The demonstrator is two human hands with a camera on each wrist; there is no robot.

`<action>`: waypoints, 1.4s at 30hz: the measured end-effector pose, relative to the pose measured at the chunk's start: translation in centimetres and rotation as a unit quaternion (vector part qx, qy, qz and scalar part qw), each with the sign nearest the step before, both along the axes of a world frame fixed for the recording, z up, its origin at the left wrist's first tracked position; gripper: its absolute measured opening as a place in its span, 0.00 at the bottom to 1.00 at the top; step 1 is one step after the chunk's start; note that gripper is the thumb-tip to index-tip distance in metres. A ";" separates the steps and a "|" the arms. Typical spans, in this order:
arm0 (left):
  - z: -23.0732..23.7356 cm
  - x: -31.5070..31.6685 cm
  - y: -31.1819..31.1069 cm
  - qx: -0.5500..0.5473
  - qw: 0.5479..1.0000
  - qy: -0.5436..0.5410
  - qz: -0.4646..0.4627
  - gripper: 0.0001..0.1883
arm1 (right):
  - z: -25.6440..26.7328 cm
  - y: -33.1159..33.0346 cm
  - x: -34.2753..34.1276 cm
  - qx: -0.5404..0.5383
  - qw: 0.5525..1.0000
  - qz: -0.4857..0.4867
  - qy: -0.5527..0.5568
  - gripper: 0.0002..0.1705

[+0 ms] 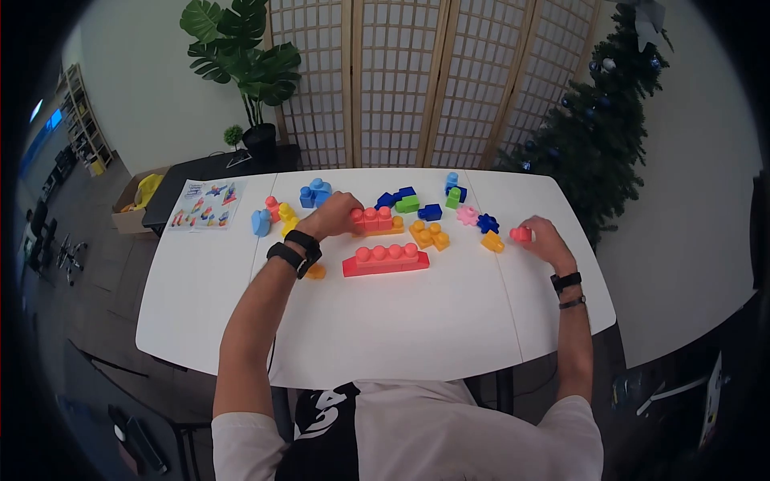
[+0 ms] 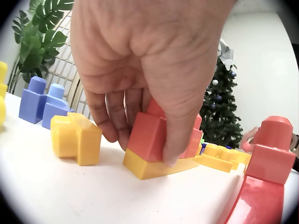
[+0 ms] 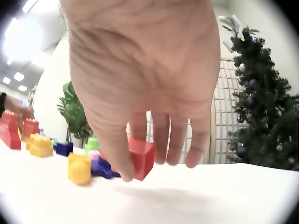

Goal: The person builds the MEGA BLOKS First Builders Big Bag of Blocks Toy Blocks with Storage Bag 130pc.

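In the head view the left hand (image 1: 334, 215) grips the left end of a red block row (image 1: 374, 220) that sits on a long yellow-orange piece (image 1: 385, 230). The left wrist view shows the thumb of the left hand (image 2: 149, 60) against a red block (image 2: 146, 136) on the yellow base (image 2: 148, 170), fingers behind it. At the table's right, the right hand (image 1: 547, 241) holds a small red block (image 1: 521, 234). Seen from the right wrist, that red block (image 3: 142, 157) is pinched by the right hand (image 3: 145, 79) just above the tabletop.
A long red piece with red knobs (image 1: 387, 260) lies nearer the person. Yellow blocks (image 1: 429, 235), a blue gear-shaped piece (image 1: 488, 224), a pink one (image 1: 468, 215) and green blocks (image 1: 407, 204) lie between the hands. Light-blue blocks (image 1: 315, 193) and a printed sheet (image 1: 205, 205) are at left.
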State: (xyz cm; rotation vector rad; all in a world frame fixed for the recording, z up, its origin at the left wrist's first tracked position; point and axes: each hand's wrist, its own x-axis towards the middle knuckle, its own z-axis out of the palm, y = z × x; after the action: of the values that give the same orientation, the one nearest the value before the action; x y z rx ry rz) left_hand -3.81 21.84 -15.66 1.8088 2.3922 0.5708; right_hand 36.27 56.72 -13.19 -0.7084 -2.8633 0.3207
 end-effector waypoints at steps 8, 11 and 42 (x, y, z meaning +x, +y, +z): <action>0.7 0.4 0.0 -0.023 1.000 -0.007 0.014 0.23 | 4.1 -8.7 -12.2 -0.145 0.951 0.175 0.210 0.19; 0.4 0.5 0.0 -0.028 0.999 -0.012 0.016 0.23 | 2.3 -10.6 -17.4 -0.185 0.940 0.221 0.185 0.21; -0.5 0.8 0.4 0.002 1.000 0.001 0.001 0.20 | -2.2 -13.0 -23.4 -0.163 0.941 0.294 0.043 0.21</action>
State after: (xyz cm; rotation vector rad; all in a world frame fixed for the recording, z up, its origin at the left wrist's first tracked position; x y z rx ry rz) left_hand -3.05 22.20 -16.15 1.8108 2.3951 0.5756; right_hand 12.83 43.67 -15.38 0.1496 -2.8978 0.8943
